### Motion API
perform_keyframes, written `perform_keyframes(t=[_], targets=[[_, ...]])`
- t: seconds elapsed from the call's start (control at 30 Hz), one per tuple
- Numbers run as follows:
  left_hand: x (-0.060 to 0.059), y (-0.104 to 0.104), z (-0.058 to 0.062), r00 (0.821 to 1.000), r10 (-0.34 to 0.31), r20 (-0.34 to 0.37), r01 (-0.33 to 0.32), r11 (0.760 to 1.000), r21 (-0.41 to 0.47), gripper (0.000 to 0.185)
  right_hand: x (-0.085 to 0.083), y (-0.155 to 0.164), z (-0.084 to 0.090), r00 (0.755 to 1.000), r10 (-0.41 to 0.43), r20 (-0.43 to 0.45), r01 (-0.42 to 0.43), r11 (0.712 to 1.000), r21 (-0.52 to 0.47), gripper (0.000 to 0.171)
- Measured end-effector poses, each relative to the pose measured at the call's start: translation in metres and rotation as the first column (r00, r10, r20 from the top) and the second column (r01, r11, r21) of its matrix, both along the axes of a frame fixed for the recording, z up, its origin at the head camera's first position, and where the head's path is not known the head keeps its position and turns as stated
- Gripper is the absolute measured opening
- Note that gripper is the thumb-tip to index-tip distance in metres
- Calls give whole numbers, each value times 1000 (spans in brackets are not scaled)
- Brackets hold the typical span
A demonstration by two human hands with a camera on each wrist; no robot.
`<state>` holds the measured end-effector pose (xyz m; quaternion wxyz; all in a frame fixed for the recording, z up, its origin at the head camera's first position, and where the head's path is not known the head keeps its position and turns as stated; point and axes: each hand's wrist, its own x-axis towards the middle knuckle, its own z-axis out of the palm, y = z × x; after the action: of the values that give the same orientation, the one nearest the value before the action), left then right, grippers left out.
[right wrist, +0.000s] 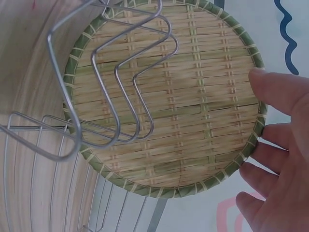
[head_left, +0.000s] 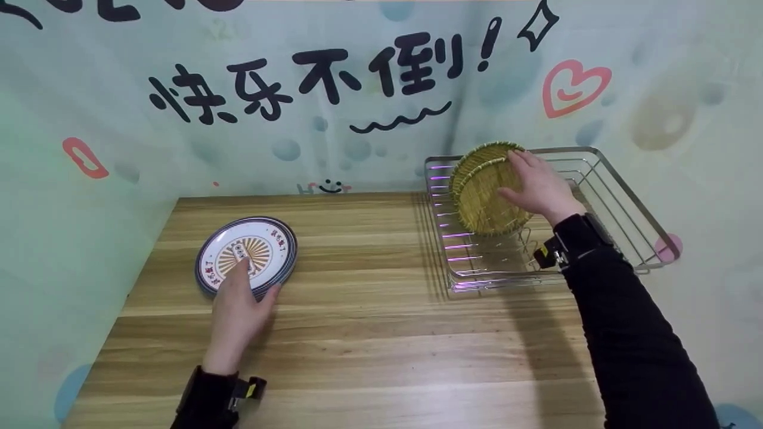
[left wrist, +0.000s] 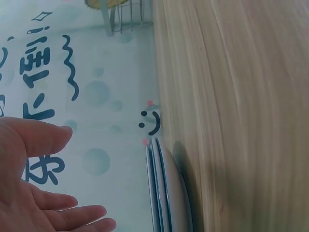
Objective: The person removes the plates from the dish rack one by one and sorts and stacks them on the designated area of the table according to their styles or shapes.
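Note:
A stack of round patterned plates (head_left: 247, 253) lies at the table's left; the left wrist view shows them edge-on (left wrist: 166, 193). My left hand (head_left: 256, 277) rests over their near rim with straight fingers, thumb at the right edge; from the wrist (left wrist: 87, 179) the palm is open. A round woven bamboo tray (head_left: 486, 193) stands upright in a wire dish rack (head_left: 636, 195). My right hand (head_left: 506, 173) lies against it, fingertips at the top rim. In the right wrist view the thumb sits on the tray (right wrist: 169, 96) near its rim and the fingers (right wrist: 270, 137) touch the edge.
The wooden table (head_left: 387, 333) runs from the plates to the rack on the right. A printed backdrop (head_left: 334, 83) closes off the back and sides. Bent wire dividers (right wrist: 61, 92) of the rack stand in front of the tray. The rack's corner (left wrist: 120, 14) shows far off in the left wrist view.

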<state>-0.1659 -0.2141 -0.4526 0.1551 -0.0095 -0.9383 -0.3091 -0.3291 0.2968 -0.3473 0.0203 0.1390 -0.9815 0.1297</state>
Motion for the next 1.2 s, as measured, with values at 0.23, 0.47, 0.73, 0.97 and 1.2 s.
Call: perform_keyframes(t=[0.23,0.47,0.73,0.97,1.2], targets=[[-5,11,-3,999,-34,11,34,999,23,78,2,-2,-2,997,0,-71,-3,999,-41,68],[-8,26,-1,998,-53,32,52,998,41,78,3,-2,-5,974,33,-226,-46,997,-54,46],[-12,46,-2,994,-97,-43,99,994,38,75,2,-2,-5,969,17,-246,-32,998,-56,37],[-16,60,-6,990,-122,-72,125,991,41,75,0,0,-7,968,6,-252,-25,997,-70,34],[-18,72,-6,984,-160,-79,164,986,34,73,2,1,-8,956,-13,-294,-14,996,-87,29]])
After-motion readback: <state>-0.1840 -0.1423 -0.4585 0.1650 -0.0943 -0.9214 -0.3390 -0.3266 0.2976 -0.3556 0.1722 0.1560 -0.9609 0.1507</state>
